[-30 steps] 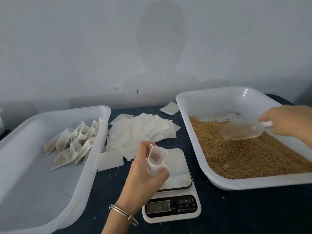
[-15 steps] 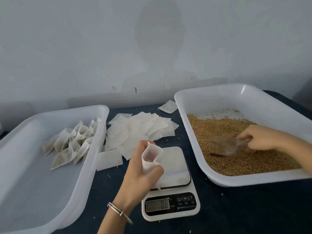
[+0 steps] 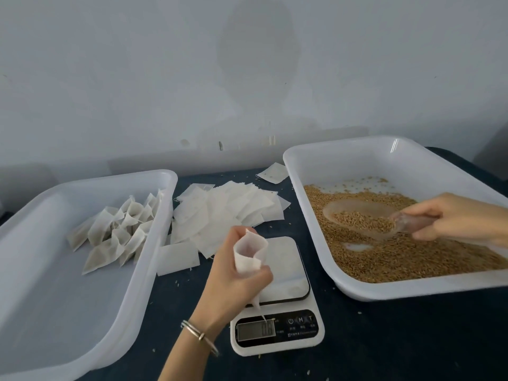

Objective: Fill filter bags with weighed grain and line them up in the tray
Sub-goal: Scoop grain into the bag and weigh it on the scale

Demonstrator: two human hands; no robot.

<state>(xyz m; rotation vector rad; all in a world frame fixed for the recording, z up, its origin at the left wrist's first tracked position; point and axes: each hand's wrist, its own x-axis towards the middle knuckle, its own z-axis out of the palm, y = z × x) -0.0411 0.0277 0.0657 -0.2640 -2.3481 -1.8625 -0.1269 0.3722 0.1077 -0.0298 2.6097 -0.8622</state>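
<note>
A person's right hand grips a loaded grain scoop; the left hand pinches an open filter bag above the scale, best kept steady while pouring slowly.

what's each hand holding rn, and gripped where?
Left hand grips an open filter bag around its lower half, mouth up. Right hand holds the clear scoop by its handle, grain in the bowl.

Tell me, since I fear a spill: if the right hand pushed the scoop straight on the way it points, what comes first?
Probably the grain tray's left wall, beyond the scoop in the right hand; depth is unclear.
</note>
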